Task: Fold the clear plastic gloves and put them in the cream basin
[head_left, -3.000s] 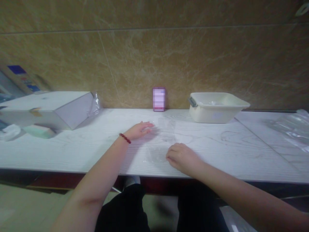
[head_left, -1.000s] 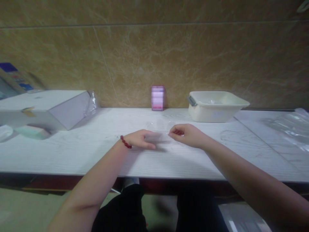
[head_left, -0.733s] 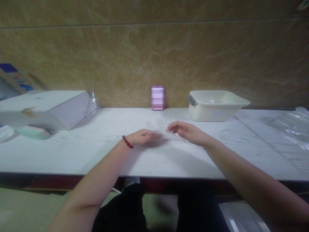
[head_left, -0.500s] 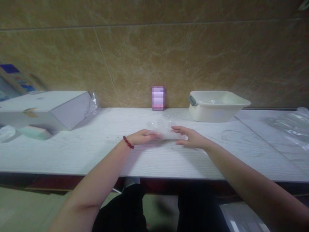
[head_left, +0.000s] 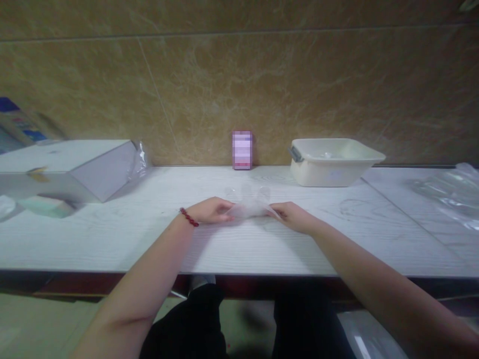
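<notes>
Between my two hands is a thin, translucent white piece of plastic (head_left: pixel 250 210), soft like a bag or film; its exact kind is unclear. My left hand (head_left: pixel 215 209) pinches its left edge between thumb and fingers. At the opposite edge, my right hand (head_left: pixel 290 215) is closed on a corner of it. Just behind the plastic stand three small, clear round pieces (head_left: pixel 264 191), faint against the white tabletop and partly covered by the film.
A cream plastic tub (head_left: pixel 329 172) with a grey handle stands back right, holding something clear. At left are a white box (head_left: pixel 63 154) and a pale green block (head_left: pixel 48 205). A phone-like device (head_left: pixel 242 150) leans on the wall. Clear plastic packaging (head_left: pixel 454 192) lies far right.
My right hand has gone from spread fingers beside the plastic to a grip on its right corner. My left hand has shifted to the left edge, and the film is spread between them.
</notes>
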Demonstrator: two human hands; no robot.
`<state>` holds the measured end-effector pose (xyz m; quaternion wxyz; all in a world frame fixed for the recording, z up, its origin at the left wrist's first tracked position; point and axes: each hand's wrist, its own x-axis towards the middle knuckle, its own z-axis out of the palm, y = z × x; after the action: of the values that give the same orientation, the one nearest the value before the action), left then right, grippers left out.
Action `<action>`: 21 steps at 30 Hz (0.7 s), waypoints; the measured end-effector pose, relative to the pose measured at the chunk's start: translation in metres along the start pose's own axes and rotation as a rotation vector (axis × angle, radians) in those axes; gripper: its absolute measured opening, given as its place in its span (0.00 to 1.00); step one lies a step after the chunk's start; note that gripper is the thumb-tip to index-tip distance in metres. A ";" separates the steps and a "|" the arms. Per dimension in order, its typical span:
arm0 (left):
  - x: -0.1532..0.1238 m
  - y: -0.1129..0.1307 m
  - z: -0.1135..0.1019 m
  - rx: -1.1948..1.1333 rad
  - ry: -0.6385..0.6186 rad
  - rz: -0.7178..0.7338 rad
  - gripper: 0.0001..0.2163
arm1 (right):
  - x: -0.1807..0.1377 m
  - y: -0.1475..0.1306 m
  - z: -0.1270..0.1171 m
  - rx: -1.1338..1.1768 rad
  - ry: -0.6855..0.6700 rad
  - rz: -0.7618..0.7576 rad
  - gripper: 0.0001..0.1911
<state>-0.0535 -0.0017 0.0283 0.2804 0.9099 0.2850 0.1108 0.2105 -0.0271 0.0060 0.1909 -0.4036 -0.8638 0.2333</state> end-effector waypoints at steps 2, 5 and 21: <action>-0.001 -0.001 -0.002 0.016 0.017 -0.046 0.13 | 0.001 0.001 0.001 0.011 0.022 0.015 0.16; -0.003 -0.002 -0.004 0.025 0.040 -0.158 0.15 | 0.002 0.001 0.001 0.010 0.039 0.049 0.17; -0.003 -0.002 -0.002 -0.161 0.057 -0.259 0.17 | -0.003 -0.011 -0.004 0.041 0.026 0.251 0.22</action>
<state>-0.0576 -0.0012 0.0286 0.3560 0.8365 0.3983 0.1219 0.2082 -0.0347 0.0151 0.1794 -0.5077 -0.7990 0.2678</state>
